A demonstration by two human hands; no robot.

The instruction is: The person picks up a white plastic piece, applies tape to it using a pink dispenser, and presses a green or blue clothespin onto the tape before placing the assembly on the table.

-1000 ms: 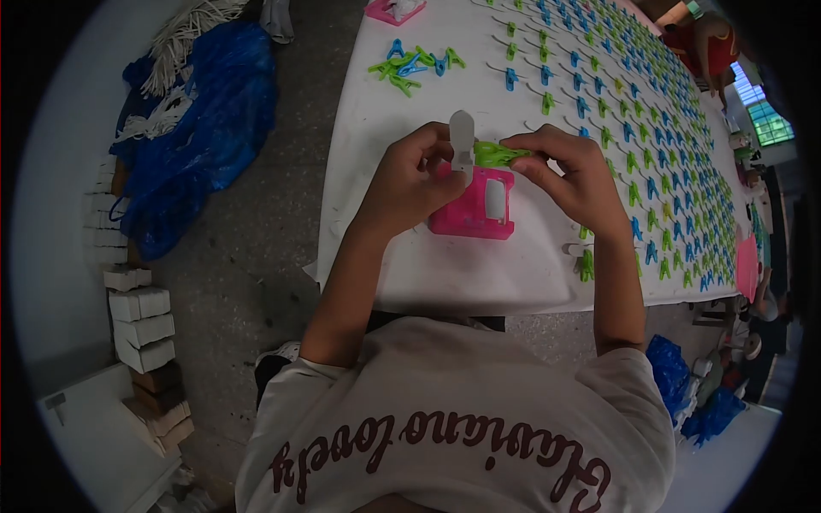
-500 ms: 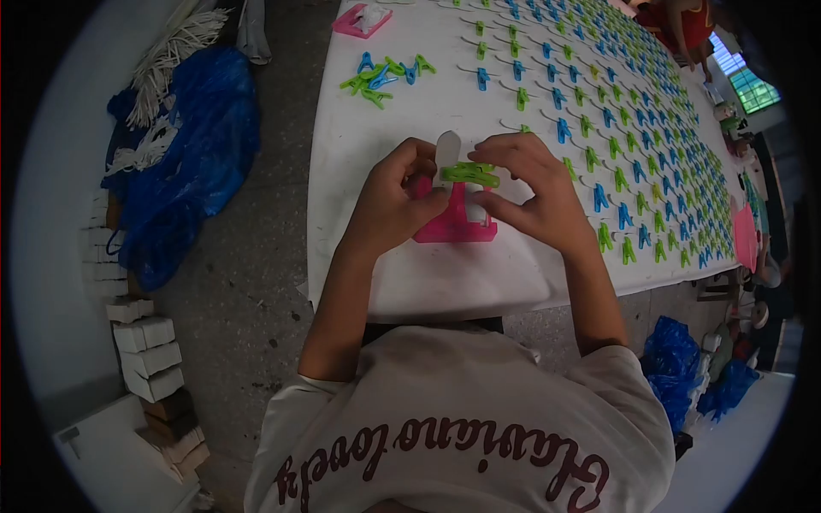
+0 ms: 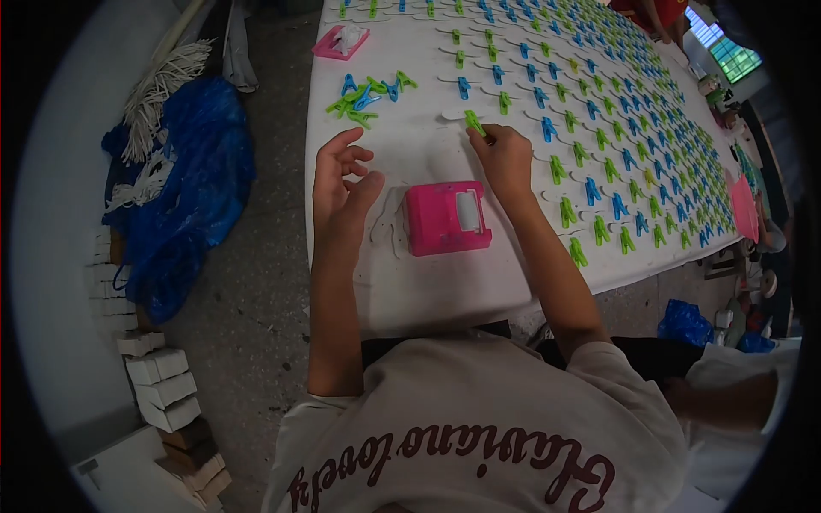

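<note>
Right grip (image 3: pixel 505 158) pinching green clip (image 3: pixel 473 122) at fingertips — left grip (image 3: pixel 342 184) empty

A bright green plastic clip (image 3: pixel 473 121) sits pinched in the right hand (image 3: pixel 505 158). A hot-pink plastic box (image 3: pixel 445 217) with a white window lies on the white cloth-covered table (image 3: pixel 445 282). Rows of blue and green clips (image 3: pixel 599 128) on white card pieces pattern the cloth. A loose heap of green and blue clips (image 3: pixel 368 92) lies beside a crumpled deep-blue plastic bag (image 3: pixel 192 188) on grey floor. The person's cream T-shirt (image 3: pixel 479 427) bears dark maroon script lettering.
</note>
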